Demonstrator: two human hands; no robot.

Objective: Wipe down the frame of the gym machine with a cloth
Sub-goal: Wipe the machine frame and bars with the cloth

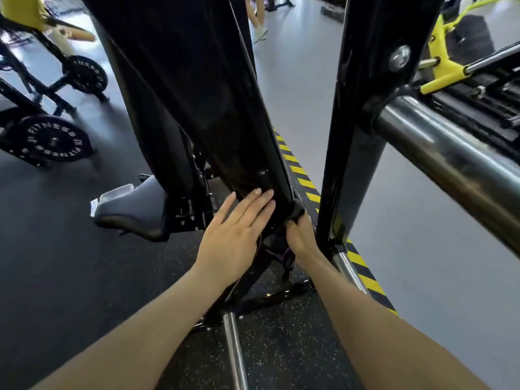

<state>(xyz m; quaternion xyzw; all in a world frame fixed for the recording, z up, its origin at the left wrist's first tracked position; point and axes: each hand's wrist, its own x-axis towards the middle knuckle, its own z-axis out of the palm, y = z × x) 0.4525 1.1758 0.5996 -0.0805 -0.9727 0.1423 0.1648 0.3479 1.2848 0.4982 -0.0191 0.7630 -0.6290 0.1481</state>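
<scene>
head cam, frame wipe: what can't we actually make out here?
- Cloth: dark against the black frame beam and mostly covered by the right hand, so its extent is unclear.
- Right-hand fingertips: hidden behind the beam edge and cloth.
- Frame under the left hand: covered by the flat palm.
- Top of the beam: cut off by the upper image edge.
- Whether the beam is clean: glare and blur hide it.

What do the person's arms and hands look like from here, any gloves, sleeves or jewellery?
Both forearms are bare as far as the head view shows: no sleeves reach into the picture. The left hand wears no glove, ring or watch. The right hand is ungloved too, with no wristband visible, though its fingers are partly hidden.
</scene>
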